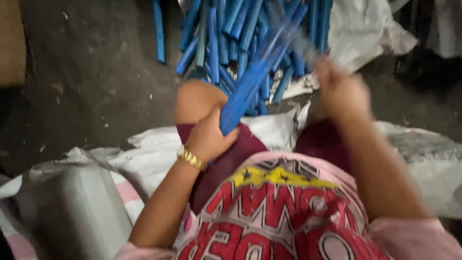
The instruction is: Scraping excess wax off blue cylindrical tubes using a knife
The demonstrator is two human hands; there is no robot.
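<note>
Head view: left hand (208, 137) fingers wrap the low end of a blue stick bundle (250, 84) above the lap. Right hand (339, 89) is blurry; can't tell its fingers. Loose blue sticks (216, 38) crowd the floor ahead; bare dark floor (91, 82) lies left.

A bundle of blue sticks (250, 84) slants from lower left to upper right. Its lower end sits gripped in the left hand (208, 137), just above the knee, while its upper end, blurred, reaches toward the right hand (339, 91). The sticks are long, thin and plain blue, packed side by side. Beyond them a loose pile of blue sticks (226, 33) lies crisscrossed on the dark floor.
</note>
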